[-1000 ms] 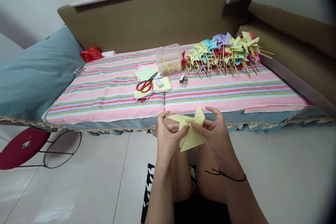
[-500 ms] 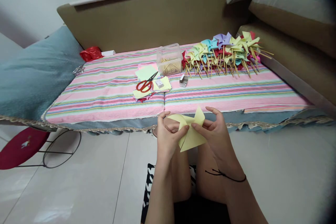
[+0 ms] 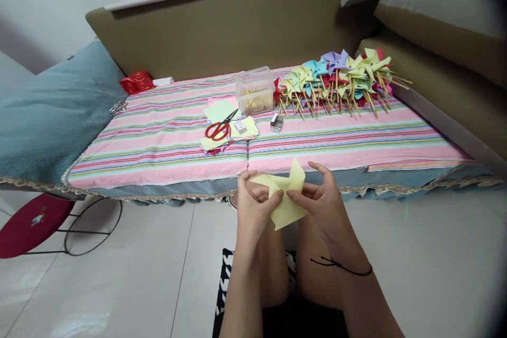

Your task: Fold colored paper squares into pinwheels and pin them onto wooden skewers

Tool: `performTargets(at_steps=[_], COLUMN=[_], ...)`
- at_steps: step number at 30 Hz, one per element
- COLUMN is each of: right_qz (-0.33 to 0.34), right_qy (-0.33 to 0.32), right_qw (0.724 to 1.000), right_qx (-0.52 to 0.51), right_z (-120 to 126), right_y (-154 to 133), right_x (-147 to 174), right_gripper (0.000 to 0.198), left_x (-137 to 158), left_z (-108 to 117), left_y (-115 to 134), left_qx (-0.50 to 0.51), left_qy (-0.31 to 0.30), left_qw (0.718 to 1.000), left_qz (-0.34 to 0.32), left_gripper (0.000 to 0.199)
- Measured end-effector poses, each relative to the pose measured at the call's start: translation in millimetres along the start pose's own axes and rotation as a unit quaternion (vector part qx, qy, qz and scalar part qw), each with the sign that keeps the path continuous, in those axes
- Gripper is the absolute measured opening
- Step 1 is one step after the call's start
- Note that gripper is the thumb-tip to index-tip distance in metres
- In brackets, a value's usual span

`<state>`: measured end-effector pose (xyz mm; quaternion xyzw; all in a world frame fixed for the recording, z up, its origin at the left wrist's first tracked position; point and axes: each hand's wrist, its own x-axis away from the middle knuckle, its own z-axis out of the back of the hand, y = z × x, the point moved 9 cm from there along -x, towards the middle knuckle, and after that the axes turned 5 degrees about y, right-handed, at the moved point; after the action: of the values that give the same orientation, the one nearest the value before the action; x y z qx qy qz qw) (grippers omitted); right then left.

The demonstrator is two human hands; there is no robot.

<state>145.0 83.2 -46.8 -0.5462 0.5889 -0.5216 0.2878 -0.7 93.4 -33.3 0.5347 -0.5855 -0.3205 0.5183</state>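
Above my knees I hold a yellow paper pinwheel (image 3: 291, 211), partly folded, with one blade standing up and another pointing left. My left hand (image 3: 257, 203) pinches its left side, thumb pressed near the centre. From the other side my right hand (image 3: 317, 195) pinches it too, its thumb close to the left one and its index finger raised. The fingers behind the paper are partly hidden. On the striped cloth (image 3: 170, 148) beyond my hands lie red-handled scissors (image 3: 217, 130) and a small white box (image 3: 240, 127) on stacked coloured paper (image 3: 222, 109).
Behind the paper stands a clear plastic box (image 3: 255, 92) of wooden sticks. A small open box (image 3: 277, 123) sits nearby. Finished pinwheels (image 3: 336, 79) on sticks are piled at right. A red bag (image 3: 137, 82) lies at back left, a red stool (image 3: 35, 222) on the floor.
The paper has shifted and turned slightly between my fingers, and its upright blade leans a little further left. The slit at its lower left no longer shows. Both hands keep their pinch.
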Motion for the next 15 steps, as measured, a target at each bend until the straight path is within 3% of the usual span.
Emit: performTargets(at_steps=[7, 15], right_qz=[-0.007, 0.067], right_qy=[-0.037, -0.030], right_qw=[0.999, 0.997], right_qx=[0.024, -0.018], right_z=[-3, 9], right_y=[1, -31], right_x=[-1, -3], right_gripper=[0.084, 0.058], left_x=[-6, -10], left_z=[8, 30], left_y=[-7, 1], left_qx=[-0.032, 0.076], left_qy=[-0.014, 0.125], left_qw=[0.999, 0.989], left_qz=[0.004, 0.008], left_gripper=[0.063, 0.068])
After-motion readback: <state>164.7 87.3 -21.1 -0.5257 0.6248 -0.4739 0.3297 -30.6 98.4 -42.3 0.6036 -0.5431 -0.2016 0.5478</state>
